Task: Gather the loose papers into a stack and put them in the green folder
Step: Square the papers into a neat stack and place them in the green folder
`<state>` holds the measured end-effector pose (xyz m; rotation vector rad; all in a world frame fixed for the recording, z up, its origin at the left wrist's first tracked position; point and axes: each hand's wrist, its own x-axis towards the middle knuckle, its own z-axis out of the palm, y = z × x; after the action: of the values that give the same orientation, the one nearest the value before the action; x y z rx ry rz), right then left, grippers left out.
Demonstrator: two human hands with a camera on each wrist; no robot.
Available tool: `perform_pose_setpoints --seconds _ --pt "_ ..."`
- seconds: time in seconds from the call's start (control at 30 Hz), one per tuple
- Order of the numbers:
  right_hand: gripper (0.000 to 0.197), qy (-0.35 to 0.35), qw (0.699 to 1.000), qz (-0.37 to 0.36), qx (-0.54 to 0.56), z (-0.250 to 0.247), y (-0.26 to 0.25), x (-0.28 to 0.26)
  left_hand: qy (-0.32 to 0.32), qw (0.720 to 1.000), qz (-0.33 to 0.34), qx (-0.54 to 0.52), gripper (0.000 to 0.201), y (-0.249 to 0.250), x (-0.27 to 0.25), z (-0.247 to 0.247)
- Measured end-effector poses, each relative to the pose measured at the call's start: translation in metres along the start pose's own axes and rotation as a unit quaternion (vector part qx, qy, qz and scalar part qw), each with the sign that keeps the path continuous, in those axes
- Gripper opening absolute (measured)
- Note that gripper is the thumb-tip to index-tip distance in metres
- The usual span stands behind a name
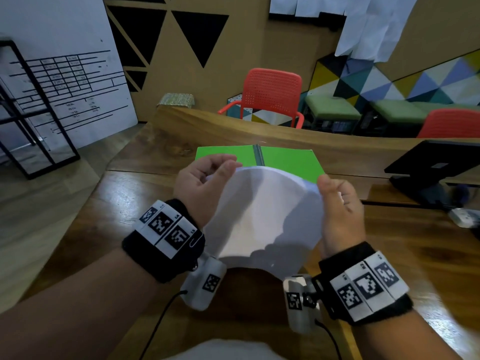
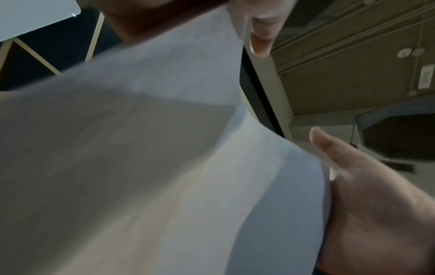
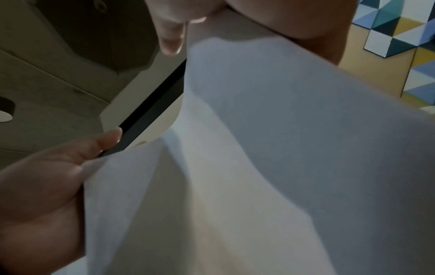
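Observation:
A stack of white papers (image 1: 262, 214) is held above the wooden table (image 1: 124, 203), bowed upward in the middle. My left hand (image 1: 220, 172) grips its left edge, thumb on top and fingers curled beneath. On the opposite side, my right hand (image 1: 332, 189) grips the right edge the same way. Just beyond the papers, the green folder (image 1: 285, 159) lies open and flat on the table, its near part hidden by the sheets. The papers (image 2: 164, 148) fill the left wrist view, and the papers (image 3: 259, 148) fill the right wrist view too.
A black laptop on a stand (image 1: 431, 167) sits at the table's right side, with a small white device (image 1: 465, 216) in front of it. Two red chairs (image 1: 270, 97) (image 1: 452, 126) stand behind the table. The table's left edge drops to the floor.

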<state>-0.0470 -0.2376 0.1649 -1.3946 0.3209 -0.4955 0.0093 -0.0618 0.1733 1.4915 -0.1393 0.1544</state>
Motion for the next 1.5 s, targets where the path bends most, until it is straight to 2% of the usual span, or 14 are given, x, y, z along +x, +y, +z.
perform_pose_setpoints --seconds 0.13,0.23,0.33,0.4,0.43,0.5,0.53,0.67,0.8,1.03,1.13,1.4,1.43,1.5 --pt "0.016 0.018 1.000 -0.023 0.008 -0.003 -0.002 0.010 0.029 0.998 -0.016 -0.044 0.038 0.002 0.005 0.005" --pt "0.013 0.013 0.999 -0.038 0.025 -0.005 -0.002 0.014 0.021 0.999 -0.004 -0.048 0.038 0.000 0.007 0.002" --pt "0.051 -0.021 0.999 -0.022 0.015 -0.012 0.007 0.016 -0.016 0.996 0.013 -0.087 0.011 -0.006 0.007 -0.006" --pt "0.059 -0.054 0.998 -0.010 0.014 -0.011 0.015 0.017 -0.035 0.998 -0.001 -0.045 0.035 -0.016 0.004 -0.007" --pt "0.053 -0.057 0.998 -0.001 0.011 -0.009 0.018 0.015 -0.033 0.999 -0.019 -0.012 0.033 -0.020 0.002 -0.005" --pt "0.030 -0.036 0.999 0.011 0.012 -0.002 0.018 0.012 -0.003 0.998 -0.060 0.034 0.008 -0.022 -0.002 -0.001" --pt "0.024 -0.025 0.999 0.010 0.016 0.001 0.016 0.011 0.019 0.996 -0.071 0.047 0.009 -0.020 -0.002 0.000" --pt "0.025 -0.008 0.999 -0.018 0.049 0.002 0.011 0.009 0.041 0.998 -0.043 0.026 0.021 -0.012 -0.003 -0.003" --pt "0.023 -0.020 0.999 0.019 0.038 0.004 0.021 0.006 0.034 0.996 -0.066 0.039 0.012 -0.019 -0.005 -0.003" --pt "0.020 -0.012 0.999 0.020 0.037 0.003 0.018 0.006 0.040 0.996 -0.076 0.030 0.022 -0.018 -0.007 -0.001" --pt "0.012 -0.011 0.999 0.022 0.029 0.003 0.014 0.007 0.040 0.998 -0.046 0.002 0.020 -0.014 -0.004 0.001" --pt "0.016 0.032 0.999 0.011 0.017 0.003 0.008 0.015 0.019 0.999 -0.015 -0.047 0.035 -0.008 0.004 -0.002" --pt "0.014 0.016 1.000 0.007 0.012 0.002 0.008 0.015 0.018 0.998 -0.021 -0.051 0.032 -0.007 0.003 -0.002" --pt "0.015 -0.033 0.999 0.015 0.006 0.005 0.009 0.012 -0.003 0.999 -0.037 -0.039 0.010 -0.006 0.000 -0.002"
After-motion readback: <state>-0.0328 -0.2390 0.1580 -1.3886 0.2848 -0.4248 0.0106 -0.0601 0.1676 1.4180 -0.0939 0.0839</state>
